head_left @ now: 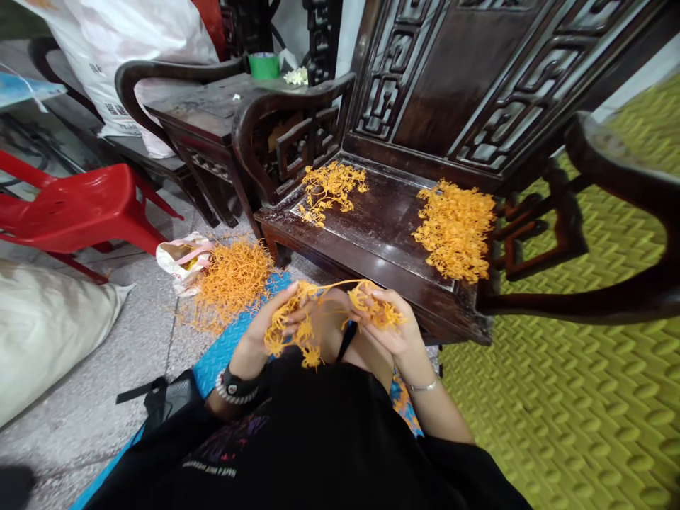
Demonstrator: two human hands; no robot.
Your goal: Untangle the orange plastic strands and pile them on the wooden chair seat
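Several orange spider-shaped pieces (pixel 308 347), which look like moulded plastic, hang in and below my left hand (pixel 261 327), whose fingers are curled round them. My right hand (pixel 399 338) holds a second bunch of the same orange pieces (pixel 378 309) against its fingers. Between the two bunches runs a thin orange strand (pixel 340 285), stretched across from hand to hand above my lap. Some fingertips are hidden behind the pieces.
Before me stands a dark carved wooden chair (pixel 372 244), with a small orange pile (pixel 333 185) and a larger orange pile (pixel 457 230) on its seat. Orange strips (pixel 234 283) lie on the floor by a white bag (pixel 183 263). A red plastic chair (pixel 85 205) is at left.
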